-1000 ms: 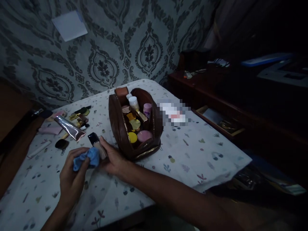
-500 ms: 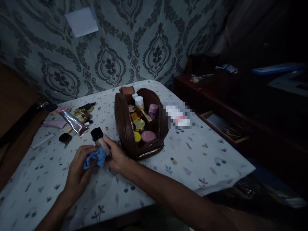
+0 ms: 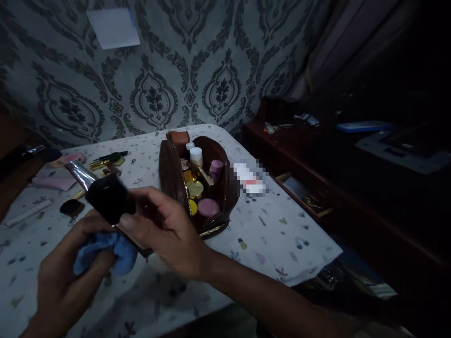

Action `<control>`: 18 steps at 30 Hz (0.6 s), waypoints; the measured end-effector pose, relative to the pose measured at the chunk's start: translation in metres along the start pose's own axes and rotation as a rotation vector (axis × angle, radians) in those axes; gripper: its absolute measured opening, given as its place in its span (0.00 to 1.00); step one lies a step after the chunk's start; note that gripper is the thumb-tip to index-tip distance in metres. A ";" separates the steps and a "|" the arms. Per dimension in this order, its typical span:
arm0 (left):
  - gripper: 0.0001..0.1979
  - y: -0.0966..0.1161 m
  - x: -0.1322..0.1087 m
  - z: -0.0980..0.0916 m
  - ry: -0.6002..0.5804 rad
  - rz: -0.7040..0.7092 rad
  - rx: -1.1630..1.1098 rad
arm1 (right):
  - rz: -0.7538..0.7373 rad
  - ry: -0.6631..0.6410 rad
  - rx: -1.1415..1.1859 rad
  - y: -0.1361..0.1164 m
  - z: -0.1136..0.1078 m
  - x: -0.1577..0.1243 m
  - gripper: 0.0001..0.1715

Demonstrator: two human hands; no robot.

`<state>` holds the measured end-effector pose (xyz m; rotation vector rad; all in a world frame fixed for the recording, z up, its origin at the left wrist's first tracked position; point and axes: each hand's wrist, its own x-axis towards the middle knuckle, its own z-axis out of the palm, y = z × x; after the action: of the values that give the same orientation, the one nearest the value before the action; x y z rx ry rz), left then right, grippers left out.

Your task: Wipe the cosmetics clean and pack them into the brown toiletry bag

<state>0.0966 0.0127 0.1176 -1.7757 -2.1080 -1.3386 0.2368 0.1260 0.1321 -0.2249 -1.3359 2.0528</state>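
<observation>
Between my hands is a foundation bottle [image 3: 110, 198] with a large black cap, tilted and raised close to me. My right hand [image 3: 169, 234] is closed round the bottle, thumb on the near side by the cap. A crumpled blue cloth [image 3: 105, 253] is pinched in my left hand [image 3: 68, 270], against the bottle's lower part. Just beyond my right hand stands an unzipped brown cosmetic bag [image 3: 171, 178]. Inside it are a white-capped jar [image 3: 196, 156], a purple container [image 3: 216, 170], a pink round lid [image 3: 208, 207] and several other small items.
Loose cosmetics lie at the left: a silver tube [image 3: 80, 173], a pink tube [image 3: 56, 182], a dark round brush head [image 3: 71, 206], a white stick [image 3: 28, 213]. A blurred white item [image 3: 250, 179] lies right of the bag. An open drawer [image 3: 306, 197] juts beside the patterned tablecloth [image 3: 268, 249].
Both hands have brought the bottle and cloth nearer to me, so they look larger. The bottle leans further left. The view has shifted slightly; the bag stays in place.
</observation>
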 end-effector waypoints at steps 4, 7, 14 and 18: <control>0.06 0.019 0.016 0.017 -0.060 0.198 -0.025 | -0.045 0.100 -0.102 -0.014 -0.018 -0.013 0.16; 0.11 0.031 0.024 0.027 -0.185 0.373 -0.012 | -0.107 0.214 -0.166 -0.025 -0.035 -0.021 0.17; 0.31 0.058 0.021 0.051 -0.491 0.584 0.473 | -0.239 0.329 -0.361 -0.057 -0.077 -0.023 0.23; 0.26 0.069 0.022 0.061 -0.768 0.540 0.621 | -0.255 0.280 -0.527 -0.065 -0.093 -0.019 0.21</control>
<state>0.1743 0.0653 0.1310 -2.4542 -1.7383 0.1624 0.3242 0.2001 0.1414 -0.5217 -1.6059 1.3741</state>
